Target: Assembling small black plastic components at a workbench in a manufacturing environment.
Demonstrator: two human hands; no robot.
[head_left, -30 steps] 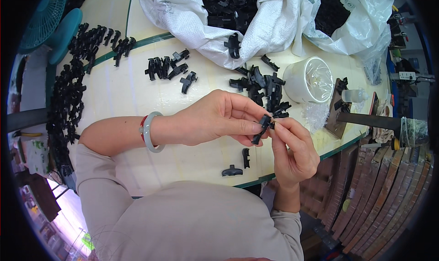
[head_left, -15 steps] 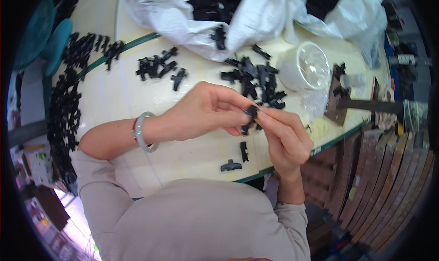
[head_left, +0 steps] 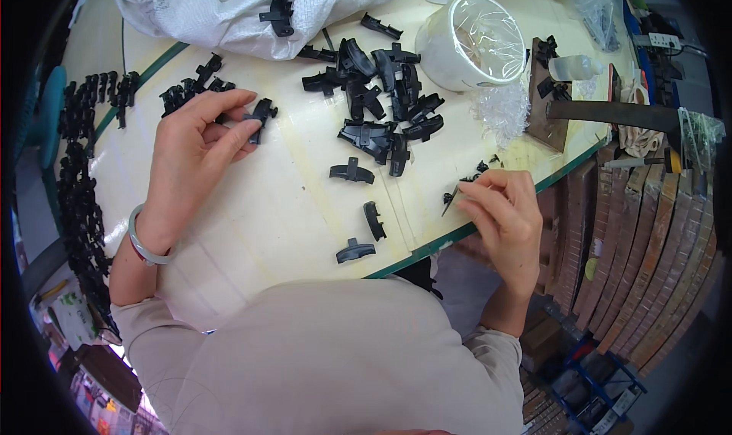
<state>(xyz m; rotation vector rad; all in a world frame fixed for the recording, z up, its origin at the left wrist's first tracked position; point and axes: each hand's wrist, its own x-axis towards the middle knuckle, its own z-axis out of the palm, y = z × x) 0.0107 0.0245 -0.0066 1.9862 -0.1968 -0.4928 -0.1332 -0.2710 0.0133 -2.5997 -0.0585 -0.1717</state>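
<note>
My left hand [head_left: 200, 147] is at the left of the table, thumb and forefinger at a black curved plastic clip [head_left: 264, 118] beside a small cluster of similar clips [head_left: 183, 93]. The thumb tip touches the clip. My right hand [head_left: 506, 220], near the table's right front edge, pinches a thin, dark, pointed blade-like piece [head_left: 451, 200]; the fingers hide its other end. Small black scraps [head_left: 480, 170] lie by those fingertips. Between my hands, a loose pile of black clips [head_left: 370, 139] covers the middle, with a few single clips [head_left: 354, 250] nearer to me.
A white sack [head_left: 221, 23] of black parts lies at the back. A white tub [head_left: 442, 57] lined with clear plastic stands right of the pile. Beyond it are a metal plate with a long bar [head_left: 610, 112] and a small bottle [head_left: 572, 67]. Rows of clips [head_left: 80, 168] line the left edge.
My hands have separated from holding one black clip together. The left has moved left with a clip to the cluster; the right has moved down and right beside the scraps. The view has shifted.
</note>
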